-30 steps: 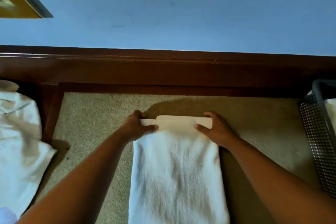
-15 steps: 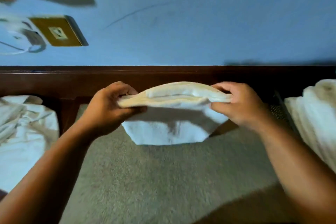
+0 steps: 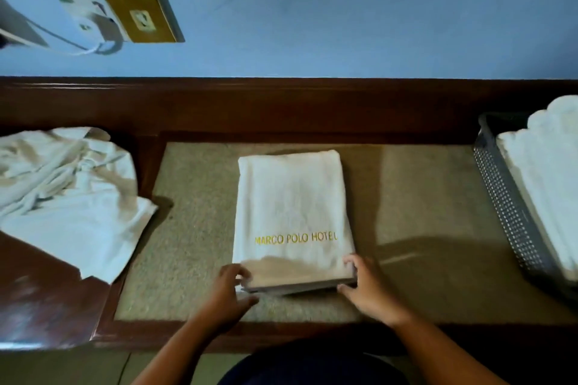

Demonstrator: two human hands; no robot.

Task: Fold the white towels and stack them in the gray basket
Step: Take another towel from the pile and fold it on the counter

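Both the left hand [image 3: 231, 289] and right hand [image 3: 367, 287] pinch the near corners of a folded white towel [image 3: 291, 206] lying flat on the beige mat [image 3: 194, 228], apparently squaring its layers before it joins the stack [image 3: 544, 184] in the gray basket [image 3: 506, 206].

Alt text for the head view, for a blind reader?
The left hand and right hand hold the near corners of a folded white towel lettered MARCO POLO HOTEL on a beige mat. Crumpled towels lie at left; a gray basket holding folded towels stands at right.
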